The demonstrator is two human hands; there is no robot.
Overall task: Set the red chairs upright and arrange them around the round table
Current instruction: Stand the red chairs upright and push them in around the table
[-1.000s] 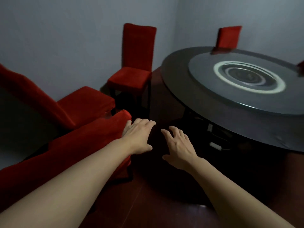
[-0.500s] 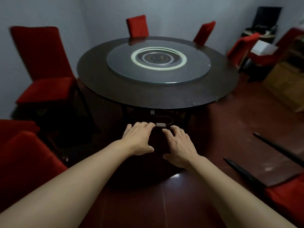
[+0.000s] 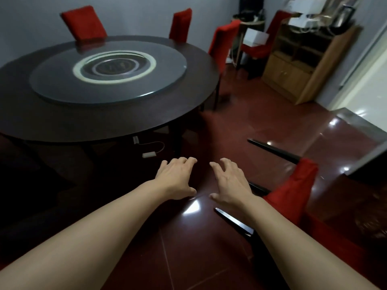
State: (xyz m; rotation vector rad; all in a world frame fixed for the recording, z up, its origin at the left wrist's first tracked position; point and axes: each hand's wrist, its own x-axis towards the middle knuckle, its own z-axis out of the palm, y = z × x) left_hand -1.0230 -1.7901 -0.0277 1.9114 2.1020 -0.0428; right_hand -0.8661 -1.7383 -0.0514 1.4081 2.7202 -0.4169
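Observation:
The round dark table (image 3: pixel 104 122) with a glass turntable (image 3: pixel 109 74) fills the upper left. Three red chairs stand upright at its far side: one (image 3: pixel 83 23) at the back, one (image 3: pixel 181 24) to its right, and one (image 3: pixel 225 40) at the right rim. A tipped-over red chair (image 3: pixel 293 195) lies on the floor at the right, its black legs (image 3: pixel 272 149) pointing left. My left hand (image 3: pixel 178 178) and my right hand (image 3: pixel 230 183) reach forward above the floor with fingers relaxed, holding nothing. My right hand is just left of the fallen chair.
A wooden cabinet (image 3: pixel 299 65) stands against the right wall with boxes on top. Another red chair (image 3: pixel 263 38) holding a white box sits beside it. A white adapter and cable (image 3: pixel 149 153) hang under the table. The red floor (image 3: pixel 240 122) is glossy.
The view has swung right: the chairs at the left have left the frame and the fallen chair at the right has come closer. Both hands stay extended and hold nothing.

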